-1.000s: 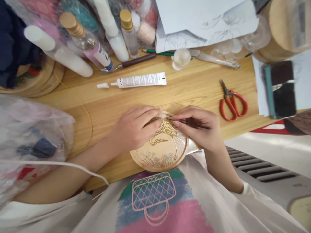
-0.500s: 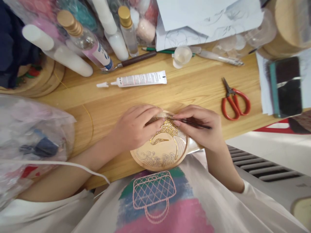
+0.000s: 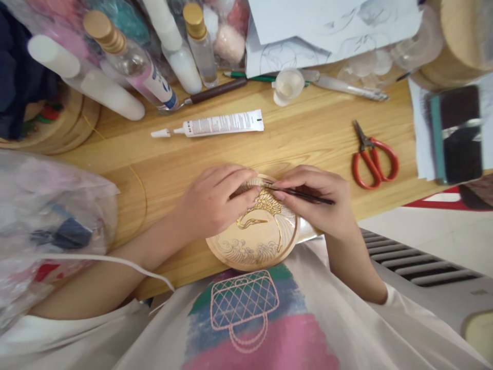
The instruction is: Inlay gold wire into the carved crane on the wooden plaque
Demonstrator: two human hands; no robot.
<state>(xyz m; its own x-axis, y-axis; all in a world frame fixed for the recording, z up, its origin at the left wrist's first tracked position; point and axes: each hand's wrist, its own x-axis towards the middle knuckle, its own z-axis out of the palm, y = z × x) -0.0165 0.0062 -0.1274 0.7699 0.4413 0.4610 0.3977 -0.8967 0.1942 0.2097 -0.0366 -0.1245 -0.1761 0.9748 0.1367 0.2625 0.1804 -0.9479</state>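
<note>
A round wooden plaque [image 3: 231, 245] lies at the table's front edge, with line-drawn waves and a crane partly outlined in gold wire [image 3: 271, 203]. My left hand [image 3: 221, 200] rests over its upper left side, fingers bent and gripping it; the fingertips are close to the crane's body. Pinched in my right hand [image 3: 318, 198] are dark, thin tweezers [image 3: 308, 196], their tip on the plaque's upper part beside my left fingertips. Whatever is at the tip is too small to make out.
Red-handled scissors [image 3: 373, 159] lie to the right, near a phone [image 3: 460, 133]. Beyond the plaque are a glue tube [image 3: 225, 124], its cap [image 3: 160, 133] and a small cup [image 3: 288, 86]. Bottles [image 3: 144, 77] crowd the back left; a plastic bag [image 3: 73, 200] and white cable [image 3: 115, 261] are left.
Both hands, the tweezers and the plaque keep almost the same place. The view has shifted very slightly.
</note>
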